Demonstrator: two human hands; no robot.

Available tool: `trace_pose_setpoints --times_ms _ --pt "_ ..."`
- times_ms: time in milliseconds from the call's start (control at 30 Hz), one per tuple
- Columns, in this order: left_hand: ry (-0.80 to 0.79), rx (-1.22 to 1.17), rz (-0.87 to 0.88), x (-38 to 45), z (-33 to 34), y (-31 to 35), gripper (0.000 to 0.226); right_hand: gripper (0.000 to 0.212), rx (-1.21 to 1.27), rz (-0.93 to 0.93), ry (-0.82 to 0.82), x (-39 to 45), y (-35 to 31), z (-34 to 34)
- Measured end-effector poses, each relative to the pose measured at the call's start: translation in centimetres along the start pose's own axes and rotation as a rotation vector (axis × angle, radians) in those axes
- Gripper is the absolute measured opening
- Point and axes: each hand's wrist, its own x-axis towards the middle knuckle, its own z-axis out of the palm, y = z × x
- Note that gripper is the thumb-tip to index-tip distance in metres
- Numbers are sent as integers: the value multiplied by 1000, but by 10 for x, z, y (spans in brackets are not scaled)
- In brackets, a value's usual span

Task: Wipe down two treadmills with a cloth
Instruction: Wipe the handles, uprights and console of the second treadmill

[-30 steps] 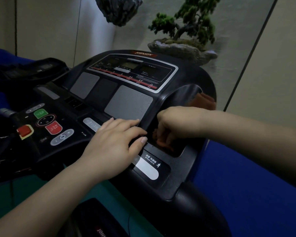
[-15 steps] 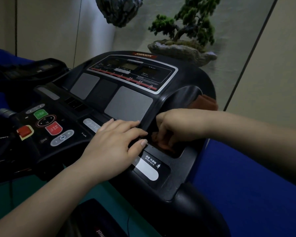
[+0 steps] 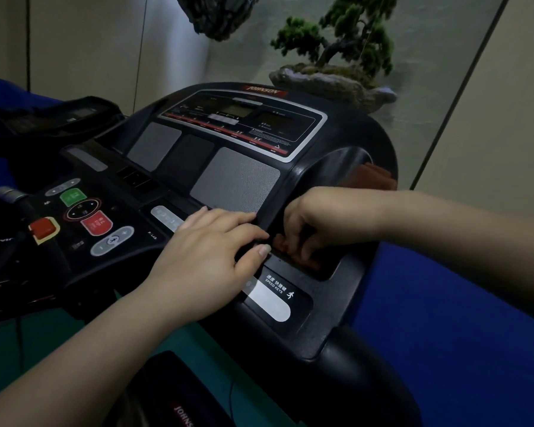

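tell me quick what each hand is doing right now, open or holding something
Left hand: open, fingers flat, resting on the treadmill console.
Right hand: fingers curled round the brown cloth, pressing it into the console's recessed tray.

Both forearms bare, no sleeves; short, unpainted nails on fingers [image 3: 261, 251].

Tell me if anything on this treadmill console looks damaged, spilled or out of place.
Nothing stands out. The black treadmill console looks intact, with no visible spill. The right hand presses a rust-brown cloth into the side recess, and the left hand rests flat on the panel. The dim light hides fine marks.
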Motion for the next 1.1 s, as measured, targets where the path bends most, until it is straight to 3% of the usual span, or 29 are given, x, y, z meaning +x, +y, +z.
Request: trace_pose_setpoints --times_ms 100,300,400,533,633,700,800,867,967,1100 --pt "3 -1 -4 0 0 0 62 19 2 -20 107 6 -6 3" --pt "-1 -8 4 -1 -1 1 59 16 179 147 -298 -15 -12 -21" --pt "-4 2 3 -1 -2 0 59 16 318 171 -322 -19 -13 -23" --pt "0 1 -5 0 -1 1 60 20 -30 97 25 -2 -11 1" --pt "-1 2 -9 0 -2 1 60 21 -12 57 187 3 -14 6" --pt "-6 5 -4 0 -2 2 61 19 16 117 105 -1 -16 1" --pt "-14 -16 8 0 -4 1 64 17 56 188 -157 -11 -20 -13" --pt "-18 -21 20 -2 -5 -3 67 18 163 194 -216 -22 -24 -23" --pt "-15 -19 24 -8 -7 -11 69 17 277 204 -95 -36 -28 -24" --pt "-24 1 34 -10 -6 -16 71 14 390 168 308 -23 -38 -3"
